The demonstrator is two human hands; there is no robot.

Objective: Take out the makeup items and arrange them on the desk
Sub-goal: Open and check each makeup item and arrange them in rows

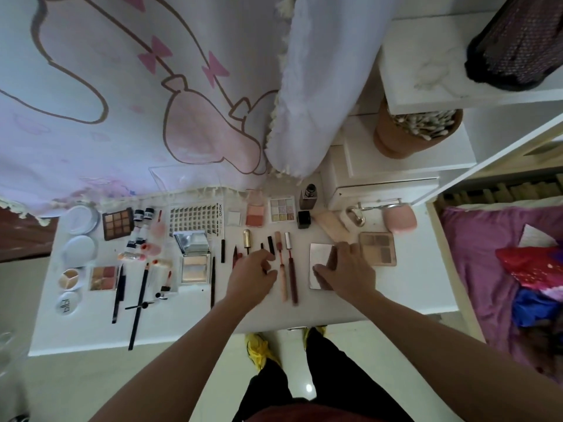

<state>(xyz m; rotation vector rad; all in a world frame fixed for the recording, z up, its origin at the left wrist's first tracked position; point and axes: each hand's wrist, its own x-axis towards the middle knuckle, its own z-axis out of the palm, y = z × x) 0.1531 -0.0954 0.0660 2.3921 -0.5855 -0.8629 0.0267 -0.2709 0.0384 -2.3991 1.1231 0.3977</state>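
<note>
Head view: makeup items [118, 223] lie in rows across the white tabletop [396, 295].
Left hand [253, 277]: fingers curled over thin dark sticks [270, 243] mid-tabletop; I cannot tell whether it pinches one.
Right hand [345, 271]: fingers spread and fairly straight, resting on the silver compact [318, 254].
Silver compact: lies flat, right of centre, just beside a beige palette [377, 248].

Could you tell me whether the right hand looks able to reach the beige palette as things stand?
Probably yes. The right hand rests on the silver compact, and the beige palette lies right beside it on the desk, uncovered, with nothing between them.
</note>
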